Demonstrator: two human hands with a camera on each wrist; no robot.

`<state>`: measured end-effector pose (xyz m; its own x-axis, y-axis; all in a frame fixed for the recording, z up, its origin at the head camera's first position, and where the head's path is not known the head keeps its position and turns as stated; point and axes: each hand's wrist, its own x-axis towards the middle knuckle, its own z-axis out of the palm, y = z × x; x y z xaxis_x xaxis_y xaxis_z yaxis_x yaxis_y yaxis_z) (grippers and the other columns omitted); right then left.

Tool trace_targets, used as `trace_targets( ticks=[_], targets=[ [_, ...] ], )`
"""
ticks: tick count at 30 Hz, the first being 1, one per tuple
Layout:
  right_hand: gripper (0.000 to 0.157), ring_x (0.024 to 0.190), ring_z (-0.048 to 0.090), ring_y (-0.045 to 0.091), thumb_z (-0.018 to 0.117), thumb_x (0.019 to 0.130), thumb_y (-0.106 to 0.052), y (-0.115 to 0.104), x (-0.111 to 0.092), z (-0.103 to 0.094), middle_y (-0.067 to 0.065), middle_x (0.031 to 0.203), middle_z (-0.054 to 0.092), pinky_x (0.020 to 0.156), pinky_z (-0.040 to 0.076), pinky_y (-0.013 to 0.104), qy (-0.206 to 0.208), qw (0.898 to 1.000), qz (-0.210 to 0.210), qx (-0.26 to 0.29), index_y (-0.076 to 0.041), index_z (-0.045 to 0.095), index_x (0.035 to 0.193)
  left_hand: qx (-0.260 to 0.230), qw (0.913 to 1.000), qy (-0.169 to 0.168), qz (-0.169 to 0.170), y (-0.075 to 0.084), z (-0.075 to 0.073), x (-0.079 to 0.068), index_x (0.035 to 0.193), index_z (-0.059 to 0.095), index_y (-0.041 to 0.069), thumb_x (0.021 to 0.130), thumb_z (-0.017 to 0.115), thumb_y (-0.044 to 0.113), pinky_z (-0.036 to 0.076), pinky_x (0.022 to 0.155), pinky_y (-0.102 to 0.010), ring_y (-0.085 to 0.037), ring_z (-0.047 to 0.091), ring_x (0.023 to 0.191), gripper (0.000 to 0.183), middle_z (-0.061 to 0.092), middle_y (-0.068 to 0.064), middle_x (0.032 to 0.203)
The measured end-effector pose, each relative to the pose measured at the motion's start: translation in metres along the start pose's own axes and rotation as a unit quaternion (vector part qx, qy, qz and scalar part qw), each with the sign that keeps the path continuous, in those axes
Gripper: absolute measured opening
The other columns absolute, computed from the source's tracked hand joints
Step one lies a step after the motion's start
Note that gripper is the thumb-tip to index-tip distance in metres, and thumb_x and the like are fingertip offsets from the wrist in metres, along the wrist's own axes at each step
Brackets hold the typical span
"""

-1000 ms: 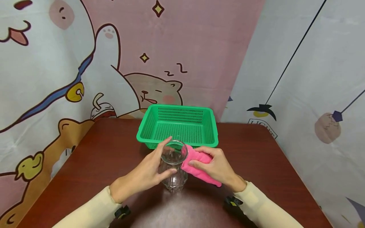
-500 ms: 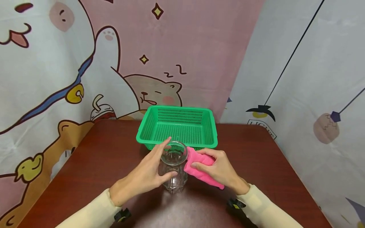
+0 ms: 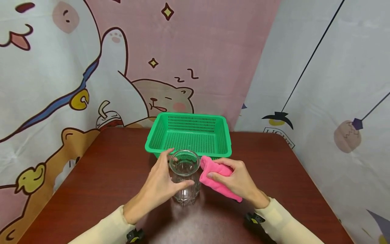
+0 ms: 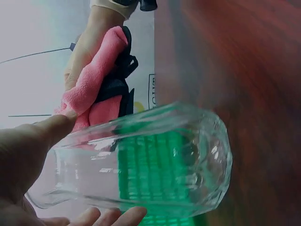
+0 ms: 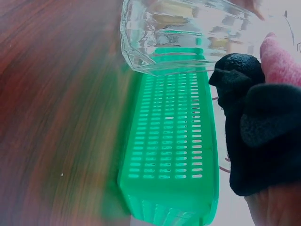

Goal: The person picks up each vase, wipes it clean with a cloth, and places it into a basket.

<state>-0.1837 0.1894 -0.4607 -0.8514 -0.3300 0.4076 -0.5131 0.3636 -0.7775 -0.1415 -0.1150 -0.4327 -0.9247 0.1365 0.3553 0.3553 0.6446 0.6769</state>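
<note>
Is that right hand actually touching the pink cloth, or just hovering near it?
Touching. The head view shows it plainly: the right hand holds the pink cloth, its thumb lying across the cloth's surface without a gap.

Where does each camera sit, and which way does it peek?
Head camera: worn on the head, facing forward and down at the glass vase, pink cloth and green basket; left hand and right hand show.
Left camera: on the left wrist, facing across the vase toward the cloth; left hand close, right hand beyond.
Right camera: on the right wrist, facing the vase and basket; part of the right hand shows.
Both wrist views share the vase and basket.
</note>
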Motion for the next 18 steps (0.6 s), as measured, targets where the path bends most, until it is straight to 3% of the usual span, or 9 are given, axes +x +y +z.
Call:
trace_targets(
  ticks=[3, 6, 10, 14, 18],
  targets=[
    [0.036, 0.075, 0.073, 0.012, 0.102, 0.093, -0.023, 0.002, -0.001, 0.0, -0.002, 0.1, 0.085, 0.062, 0.064, 0.031, 0.002, 1.0, 0.0, 0.0, -0.021, 0.087, 0.126, -0.002, 1.0, 0.004, 0.0, -0.002, 0.003, 0.0, 0.156, 0.053, 0.005, 0.078, 0.113, 0.038, 0.064, 0.099, -0.048, -0.022, 0.074, 0.118, 0.104, 0.075, -0.009, 0.135],
    [0.034, 0.074, 0.073, 0.011, 0.102, 0.093, -0.022, 0.003, -0.001, 0.001, -0.002, 0.099, 0.085, 0.062, 0.064, 0.031, 0.004, 1.0, -0.002, 0.001, -0.02, 0.087, 0.124, 0.003, 0.9997, 0.013, 0.022, -0.004, 0.004, 0.0, 0.141, 0.062, 0.008, 0.079, 0.112, 0.034, 0.061, 0.089, -0.036, -0.018, 0.068, 0.106, 0.084, 0.075, -0.006, 0.125],
    [0.032, 0.072, 0.071, 0.01, 0.102, 0.094, -0.022, 0.004, -0.001, 0.002, -0.002, 0.097, 0.084, 0.06, 0.063, 0.03, 0.001, 1.0, -0.007, 0.004, -0.02, 0.087, 0.123, 0.0, 0.9992, 0.02, 0.034, -0.006, 0.004, -0.001, 0.13, 0.066, 0.008, 0.08, 0.112, 0.034, 0.056, 0.081, -0.028, -0.018, 0.065, 0.097, 0.072, 0.074, -0.007, 0.118],
    [0.032, 0.073, 0.071, 0.01, 0.102, 0.093, -0.021, 0.004, -0.002, 0.002, -0.003, 0.097, 0.084, 0.061, 0.063, 0.029, 0.0, 1.0, -0.009, 0.006, -0.02, 0.087, 0.122, -0.015, 0.9998, 0.009, 0.013, -0.008, 0.0, -0.003, 0.13, 0.07, 0.011, 0.08, 0.112, 0.033, 0.061, 0.091, -0.033, -0.018, 0.075, 0.111, 0.069, 0.076, -0.005, 0.123],
    [0.034, 0.074, 0.073, 0.011, 0.102, 0.093, -0.022, 0.004, -0.002, 0.002, -0.003, 0.099, 0.085, 0.062, 0.064, 0.03, 0.0, 1.0, -0.007, 0.006, -0.02, 0.087, 0.123, -0.034, 0.9993, -0.014, -0.008, -0.011, -0.006, -0.003, 0.134, 0.074, 0.013, 0.08, 0.111, 0.032, 0.063, 0.103, -0.047, -0.022, 0.079, 0.124, 0.068, 0.076, -0.004, 0.13]
  ],
)
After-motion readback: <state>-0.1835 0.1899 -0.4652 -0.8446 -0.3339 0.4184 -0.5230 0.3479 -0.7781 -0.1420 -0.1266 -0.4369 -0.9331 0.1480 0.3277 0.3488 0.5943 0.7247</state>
